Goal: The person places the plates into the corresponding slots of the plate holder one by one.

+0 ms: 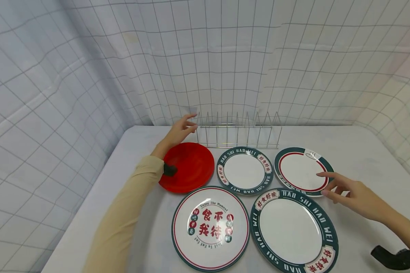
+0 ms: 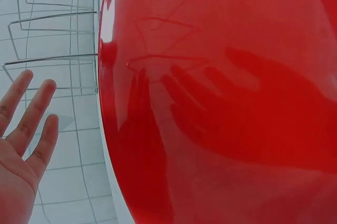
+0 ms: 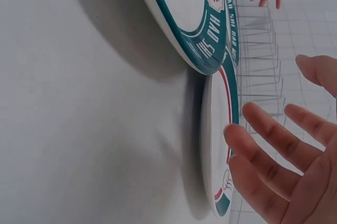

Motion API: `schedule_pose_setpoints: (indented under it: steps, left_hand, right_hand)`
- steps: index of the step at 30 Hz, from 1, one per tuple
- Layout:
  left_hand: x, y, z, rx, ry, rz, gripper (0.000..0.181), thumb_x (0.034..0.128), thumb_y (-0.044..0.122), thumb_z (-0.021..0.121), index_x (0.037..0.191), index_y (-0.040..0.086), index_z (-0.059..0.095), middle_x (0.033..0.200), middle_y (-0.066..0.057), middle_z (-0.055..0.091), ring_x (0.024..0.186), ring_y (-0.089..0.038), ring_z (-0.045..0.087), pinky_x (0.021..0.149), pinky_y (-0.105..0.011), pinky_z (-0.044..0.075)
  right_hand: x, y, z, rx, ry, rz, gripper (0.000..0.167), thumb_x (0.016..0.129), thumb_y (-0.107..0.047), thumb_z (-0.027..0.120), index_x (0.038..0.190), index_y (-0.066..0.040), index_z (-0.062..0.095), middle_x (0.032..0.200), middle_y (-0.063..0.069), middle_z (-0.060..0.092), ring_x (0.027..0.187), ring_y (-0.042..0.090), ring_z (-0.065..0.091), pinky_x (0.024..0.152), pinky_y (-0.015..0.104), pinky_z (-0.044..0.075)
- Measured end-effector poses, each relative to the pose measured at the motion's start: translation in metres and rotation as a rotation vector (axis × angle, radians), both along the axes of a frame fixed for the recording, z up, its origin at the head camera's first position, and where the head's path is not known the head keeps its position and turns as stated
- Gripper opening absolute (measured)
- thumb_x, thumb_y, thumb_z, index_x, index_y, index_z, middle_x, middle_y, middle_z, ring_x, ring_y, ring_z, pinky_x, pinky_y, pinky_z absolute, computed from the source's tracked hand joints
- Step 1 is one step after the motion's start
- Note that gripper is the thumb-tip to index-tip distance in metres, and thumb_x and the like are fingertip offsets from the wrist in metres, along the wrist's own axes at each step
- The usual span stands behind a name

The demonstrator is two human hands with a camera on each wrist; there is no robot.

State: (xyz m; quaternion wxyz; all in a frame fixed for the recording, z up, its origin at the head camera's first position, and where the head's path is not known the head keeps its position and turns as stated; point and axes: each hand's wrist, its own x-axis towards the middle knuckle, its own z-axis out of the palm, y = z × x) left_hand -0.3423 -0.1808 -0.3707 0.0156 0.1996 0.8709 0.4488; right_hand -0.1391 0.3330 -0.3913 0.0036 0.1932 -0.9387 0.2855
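In the head view my left hand (image 1: 180, 131) is at the left end of a wire dish rack (image 1: 239, 146), just behind a red plate (image 1: 194, 167). Its fingers look spread and empty in the left wrist view, and the red plate (image 2: 221, 103) fills most of that picture. Over the right edge of a white plate with a green rim and red ring (image 1: 300, 170) hovers my right hand (image 1: 353, 195), fingers loosely bent, holding nothing. Whether its fingertips touch that plate I cannot tell.
A smaller green-rimmed plate (image 1: 244, 170) lies in front of the rack. Nearer are a white plate with red lettering (image 1: 210, 254) and a large green-rimmed plate (image 1: 290, 231). Checked white cloth (image 1: 212, 57) hangs behind and along the sides of the white table (image 1: 143, 151).
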Motion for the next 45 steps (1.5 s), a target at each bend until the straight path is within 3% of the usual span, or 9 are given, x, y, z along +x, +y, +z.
schedule_pose_setpoints:
  steps: [3,10,24,28,36,39,43,45]
  left_hand:
    - [-0.005,0.007,-0.003,0.066,-0.005,0.010,0.053,0.0990,0.021,0.054,0.148,0.010,0.035,0.127,-0.025,0.059,0.102,-0.037,0.063,0.101,-0.051,0.047]
    - [-0.012,0.016,-0.009,0.122,-0.032,0.036,0.048,0.1002,0.020,0.051,0.146,0.013,0.039,0.117,-0.023,0.065,0.094,-0.038,0.068,0.090,-0.045,0.056]
    - [-0.016,0.012,-0.017,0.210,-0.094,0.034,0.048,0.1009,0.023,0.050,0.145,0.009,0.039,0.113,-0.029,0.064,0.087,-0.033,0.071,0.082,-0.040,0.059]
    - [-0.015,0.012,-0.015,0.219,-0.131,0.021,0.049,0.1011,0.025,0.050,0.146,0.010,0.037,0.115,-0.030,0.063,0.091,-0.038,0.070,0.082,-0.039,0.059]
    - [-0.012,0.010,-0.008,0.212,-0.205,0.000,0.052,0.1012,0.024,0.049,0.148,0.008,0.032,0.119,-0.033,0.060,0.097,-0.040,0.068,0.086,-0.044,0.057]
    - [-0.006,0.012,0.001,0.220,-0.236,-0.005,0.052,0.1013,0.019,0.048,0.148,0.005,0.031,0.120,-0.037,0.057,0.101,-0.045,0.065,0.089,-0.048,0.055]
    - [-0.007,0.013,0.000,0.219,-0.243,0.010,0.050,0.1012,0.020,0.049,0.147,0.006,0.033,0.118,-0.037,0.057,0.100,-0.042,0.066,0.090,-0.047,0.054]
    - [-0.011,0.011,-0.004,0.214,-0.232,0.020,0.050,0.1009,0.024,0.050,0.146,0.008,0.035,0.116,-0.035,0.059,0.097,-0.037,0.069,0.088,-0.045,0.056]
  right_hand:
    - [0.004,0.000,-0.002,-0.021,-0.053,0.047,0.049,0.090,-0.018,0.067,0.135,-0.014,0.048,0.088,-0.006,0.065,0.066,0.004,0.056,0.052,0.020,0.046]
    - [0.010,0.000,-0.006,-0.065,-0.158,0.133,0.043,0.094,-0.017,0.062,0.134,-0.010,0.048,0.092,-0.004,0.066,0.069,0.005,0.061,0.055,0.022,0.053]
    - [0.013,0.001,-0.022,-0.171,-0.361,0.140,0.044,0.097,-0.019,0.056,0.138,-0.008,0.043,0.104,0.005,0.061,0.079,0.007,0.063,0.057,0.028,0.056]
    - [0.014,-0.002,-0.027,-0.198,-0.421,0.149,0.048,0.097,-0.020,0.057,0.140,-0.009,0.040,0.109,0.014,0.058,0.083,0.007,0.062,0.057,0.030,0.057]
    - [0.011,-0.008,-0.038,-0.242,-0.447,0.204,0.055,0.092,-0.016,0.064,0.141,-0.009,0.040,0.120,0.017,0.055,0.090,0.004,0.063,0.071,0.024,0.057]
    - [0.010,-0.009,-0.040,-0.248,-0.411,0.229,0.056,0.091,-0.015,0.066,0.140,-0.008,0.040,0.124,0.001,0.055,0.092,0.001,0.061,0.070,0.023,0.056]
    - [0.006,-0.009,-0.043,-0.259,-0.353,0.294,0.057,0.089,-0.012,0.068,0.139,-0.008,0.042,0.122,-0.026,0.050,0.094,-0.002,0.058,0.071,0.022,0.056]
    - [0.003,-0.009,-0.043,-0.287,-0.354,0.346,0.057,0.089,-0.007,0.066,0.140,-0.007,0.041,0.123,-0.028,0.049,0.094,0.001,0.059,0.071,0.022,0.056]
